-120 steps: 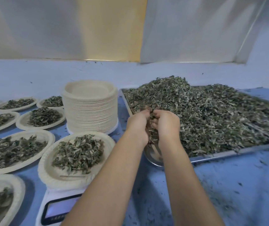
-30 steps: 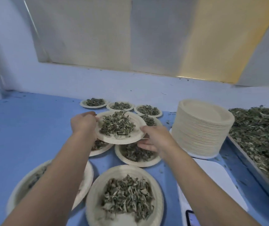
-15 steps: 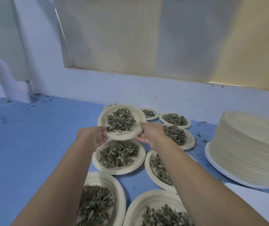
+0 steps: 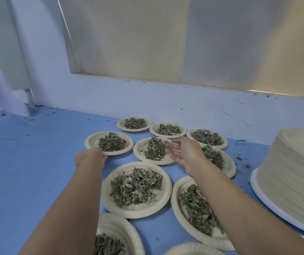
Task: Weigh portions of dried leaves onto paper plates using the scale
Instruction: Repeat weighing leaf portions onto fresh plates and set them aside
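A paper plate heaped with dried leaves sits on the blue table at the left end of the middle row. My left hand holds its near rim, fingers curled at the edge. My right hand hovers open, fingers spread, over the right rim of the neighbouring filled plate and touches nothing. Neither the scale nor the leaf tray is in view.
Several more filled plates lie around, three in the back row and larger ones near me. A tall stack of empty plates stands at the right. The white wall closes the back; bare blue table lies left.
The plate that both hands carried is now down on the table at the left. My right hand has let go and drawn back to the right; my left hand stays on the rim.
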### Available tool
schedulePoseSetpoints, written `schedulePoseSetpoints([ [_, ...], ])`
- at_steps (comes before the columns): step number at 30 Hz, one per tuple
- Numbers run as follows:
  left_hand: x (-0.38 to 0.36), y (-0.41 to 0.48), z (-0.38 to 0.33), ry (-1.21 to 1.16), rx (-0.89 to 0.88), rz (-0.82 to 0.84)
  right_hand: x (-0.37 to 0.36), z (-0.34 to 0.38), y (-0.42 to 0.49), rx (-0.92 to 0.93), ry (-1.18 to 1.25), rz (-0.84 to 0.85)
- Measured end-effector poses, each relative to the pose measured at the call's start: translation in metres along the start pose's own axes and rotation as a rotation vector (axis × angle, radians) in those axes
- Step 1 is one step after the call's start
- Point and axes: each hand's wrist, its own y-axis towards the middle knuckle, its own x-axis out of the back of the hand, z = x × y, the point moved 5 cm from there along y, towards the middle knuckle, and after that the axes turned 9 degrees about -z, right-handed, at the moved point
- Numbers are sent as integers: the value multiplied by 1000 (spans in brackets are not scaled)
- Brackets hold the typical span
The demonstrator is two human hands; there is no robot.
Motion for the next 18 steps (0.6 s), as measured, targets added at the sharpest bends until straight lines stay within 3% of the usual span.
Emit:
schedulePoseSetpoints([
  [2,-1,6,2,28,54,-52,-3,-1,1,7,-4,9],
  [4,-7,8,5,60,67,-3,-8,-2,-1,17,-17,26],
  [18,-10,-11,-3,264,-75,16,-17,-4,-28,17,-70,103],
])
